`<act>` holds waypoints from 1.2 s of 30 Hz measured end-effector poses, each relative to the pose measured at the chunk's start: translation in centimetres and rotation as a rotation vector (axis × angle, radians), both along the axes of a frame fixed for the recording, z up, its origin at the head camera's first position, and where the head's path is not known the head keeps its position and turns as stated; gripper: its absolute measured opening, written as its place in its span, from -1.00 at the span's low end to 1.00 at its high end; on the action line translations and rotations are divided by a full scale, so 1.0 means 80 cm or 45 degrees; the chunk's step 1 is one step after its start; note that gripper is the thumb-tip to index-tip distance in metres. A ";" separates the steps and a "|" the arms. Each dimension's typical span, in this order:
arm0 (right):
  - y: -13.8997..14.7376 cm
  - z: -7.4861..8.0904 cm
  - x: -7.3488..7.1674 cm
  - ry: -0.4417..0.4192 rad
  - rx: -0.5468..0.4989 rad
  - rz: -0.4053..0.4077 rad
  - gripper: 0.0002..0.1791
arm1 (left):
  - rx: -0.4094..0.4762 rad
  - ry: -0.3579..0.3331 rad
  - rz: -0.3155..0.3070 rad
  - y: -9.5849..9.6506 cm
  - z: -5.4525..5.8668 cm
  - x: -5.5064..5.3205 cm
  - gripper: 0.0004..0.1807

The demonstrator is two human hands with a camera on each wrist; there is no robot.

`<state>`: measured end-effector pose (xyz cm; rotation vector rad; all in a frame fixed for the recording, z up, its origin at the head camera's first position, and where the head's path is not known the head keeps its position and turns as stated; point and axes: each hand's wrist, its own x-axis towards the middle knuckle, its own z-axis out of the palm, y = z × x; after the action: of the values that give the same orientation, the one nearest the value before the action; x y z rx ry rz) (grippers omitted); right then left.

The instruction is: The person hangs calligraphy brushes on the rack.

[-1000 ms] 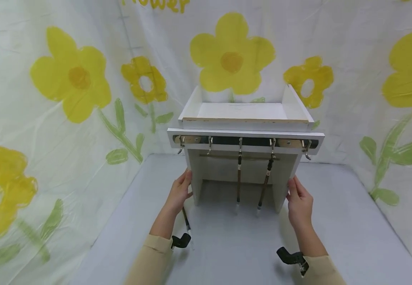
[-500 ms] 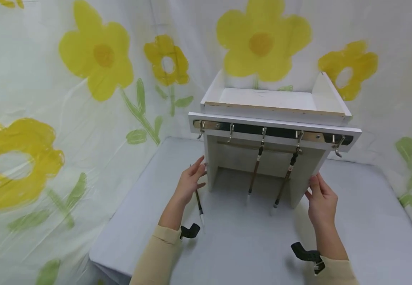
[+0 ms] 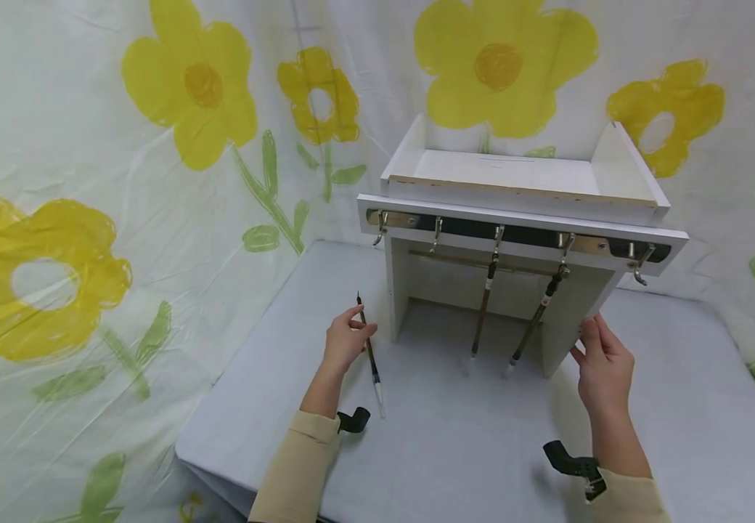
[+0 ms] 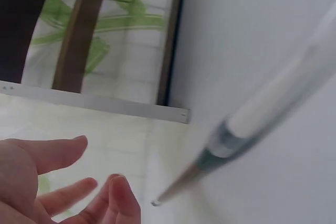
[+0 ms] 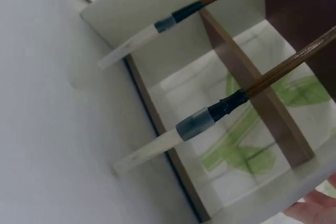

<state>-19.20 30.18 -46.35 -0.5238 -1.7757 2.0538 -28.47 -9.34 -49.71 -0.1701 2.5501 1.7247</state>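
Observation:
A white rack (image 3: pixel 521 207) stands on the table, with a metal hook rail (image 3: pixel 462 233) across its front. Two brown-handled brushes with capped tips hang from hooks: one near the middle (image 3: pixel 485 305), the other to its right (image 3: pixel 534 319). Left of the rack, a third brush (image 3: pixel 372 356) appears to lie on the table, its capped end towards me. My left hand (image 3: pixel 343 341) is over this brush; the left wrist view shows thumb and fingers spread, holding nothing, with the brush apart from them. My right hand (image 3: pixel 606 370) touches the outside of the rack's right side panel; its contact is partly hidden.
The rack has an upright-sided tray (image 3: pixel 504 172) on top, and several hooks jut from the rail. Its legs rest on a white-covered table (image 3: pixel 443 450). Behind hangs a white sheet painted with yellow flowers (image 3: pixel 498 67).
My left hand has left the rack's left side panel and moved down and left to the brush on the table. The head view has shifted left. My right hand stays at the right panel.

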 end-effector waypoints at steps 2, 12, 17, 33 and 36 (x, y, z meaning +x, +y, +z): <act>0.001 0.000 0.001 -0.011 -0.002 -0.010 -0.49 | -0.023 -0.033 0.013 0.001 -0.005 -0.002 -0.40; 0.000 0.000 0.004 -0.054 0.015 -0.058 -0.50 | -0.251 -0.065 0.045 0.005 -0.031 -0.008 -0.47; -0.004 -0.002 0.003 -0.066 0.060 -0.034 -0.50 | -0.317 -0.062 0.078 0.003 -0.047 -0.005 -0.45; -0.008 0.000 -0.001 -0.053 0.053 -0.071 -0.51 | -0.424 -0.044 0.076 0.011 -0.052 -0.013 -0.26; -0.008 0.001 0.000 -0.081 0.082 -0.098 -0.53 | -0.401 -0.042 0.063 0.011 -0.052 -0.015 -0.27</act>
<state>-19.19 29.56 -46.27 -0.6347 -1.8217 1.9420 -29.67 -8.45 -53.83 -0.2750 2.7978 1.3098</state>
